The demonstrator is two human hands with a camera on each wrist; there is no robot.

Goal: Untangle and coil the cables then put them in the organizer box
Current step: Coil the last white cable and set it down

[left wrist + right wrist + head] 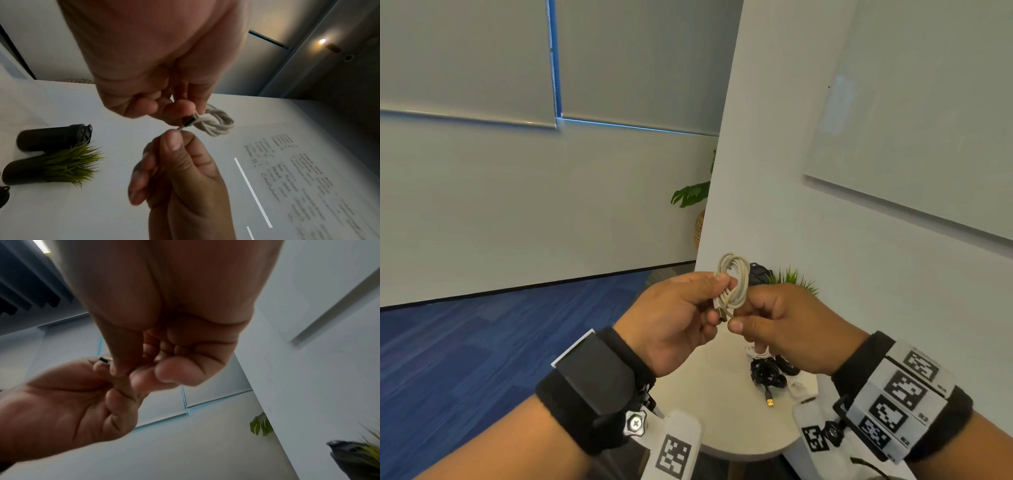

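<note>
I hold a small white cable coil up in front of me, above the table. My left hand pinches the coil's loops between thumb and fingers, beside the cable's dark-tipped plug. My right hand pinches the cable's loose end just below the coil. From the left wrist the coil juts out to the right of my left hand, and my right hand grips the end under the plug. No organizer box is in view.
A small round white table stands below my hands. On it lie a black cable bundle with a gold plug and some white cable. A grass plant and a black bottle stand by the wall.
</note>
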